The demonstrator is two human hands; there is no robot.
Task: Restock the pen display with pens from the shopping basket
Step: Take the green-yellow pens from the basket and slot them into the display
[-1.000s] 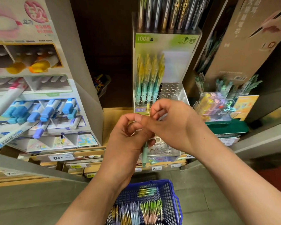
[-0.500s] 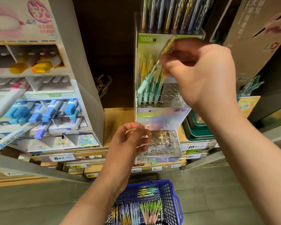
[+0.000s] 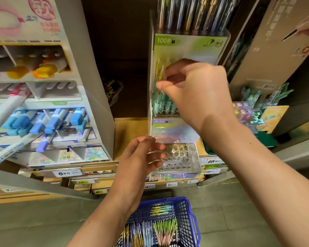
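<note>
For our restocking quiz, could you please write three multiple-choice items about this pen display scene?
1. Where is the blue basket? A low, near the floor; B on the top shelf; C on a counter.
2. The displayed pens with yellow tops have barrels of: A red; B teal; C black.
3. The bottom tier's visible holes are: A full; B taped over; C empty.
Key: A, it sits beside floor tiles; B, teal shows below the tops; C, holes show bare.

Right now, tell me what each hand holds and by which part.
The right hand pinches a pen by its yellow top end, at the pen display; the left hand holds nothing.
</note>
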